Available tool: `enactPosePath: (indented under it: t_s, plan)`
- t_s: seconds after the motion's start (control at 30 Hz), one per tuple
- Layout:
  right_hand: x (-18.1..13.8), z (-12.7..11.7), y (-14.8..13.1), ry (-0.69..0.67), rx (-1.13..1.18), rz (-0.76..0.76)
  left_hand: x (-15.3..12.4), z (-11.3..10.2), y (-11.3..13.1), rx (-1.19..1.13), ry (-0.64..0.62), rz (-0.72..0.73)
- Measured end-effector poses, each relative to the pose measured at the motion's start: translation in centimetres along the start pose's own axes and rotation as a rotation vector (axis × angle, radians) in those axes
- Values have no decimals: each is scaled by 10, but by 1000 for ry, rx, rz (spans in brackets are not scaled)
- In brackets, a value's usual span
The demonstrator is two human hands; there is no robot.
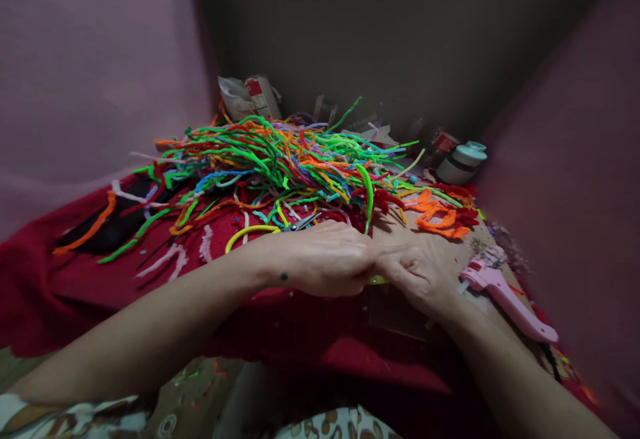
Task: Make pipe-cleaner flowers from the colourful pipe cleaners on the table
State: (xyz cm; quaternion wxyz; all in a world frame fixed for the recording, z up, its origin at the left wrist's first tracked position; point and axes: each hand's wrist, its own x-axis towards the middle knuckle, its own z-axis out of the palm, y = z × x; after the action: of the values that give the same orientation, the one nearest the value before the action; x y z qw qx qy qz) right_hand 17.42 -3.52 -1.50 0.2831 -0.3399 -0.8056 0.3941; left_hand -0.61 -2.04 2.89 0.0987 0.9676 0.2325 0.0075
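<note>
My left hand (325, 259) and my right hand (420, 272) meet knuckle to knuckle over the front of the table, both with fingers curled closed. A bright green pipe cleaner (369, 192) rises in a curve from behind the place where they meet. Between the hands, a bit of yellow-green shows below the fingers. The grip itself is mostly hidden by the backs of the hands. Just beyond my left hand lie scissors (253, 231) with yellow handles, their blades partly apart. Under my right hand is a sheet of brown cardboard (395, 239).
A large heap of multicoloured pipe cleaners (280, 152) covers the back of the red cloth (240, 299). Orange bent pipe cleaners (443, 218) lie on the cardboard. At right rest a pink glue gun (510, 299) and, farther back, a jar with a pale blue lid (469, 154).
</note>
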Motion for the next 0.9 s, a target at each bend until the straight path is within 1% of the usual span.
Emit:
enactPosePath:
  t_s: [0.07,0.2,0.27,0.37,0.47,0.53,0.6,0.7,0.77,0.9]
  plan:
    - [0,1,0,-36,-27,28,0,-2,1,-18,-4,-7]
    - [-1,3,-2,18,-196,101,-3,1,1,6,8,-75]
    - [-1,2,-3,31,-177,102,-4,5,-2,-37,55,-71]
    - [0,-3,1,34,-71,100,-5,9,-10,-201,177,12]
    - [-1,-7,10,37,40,176,-6,10,-18,-392,192,60]
    - [-2,-7,16,73,209,230,-7,10,-20,-486,215,28]
    - [-2,-6,21,113,429,265,-8,11,-19,-560,274,-16]
    - [-1,-4,22,137,676,278,-8,15,-18,-668,340,-70]
    - [1,-4,20,143,748,277,-6,18,-17,-716,372,-81]
    - [3,-4,17,138,801,284,-3,22,-17,-741,439,-56]
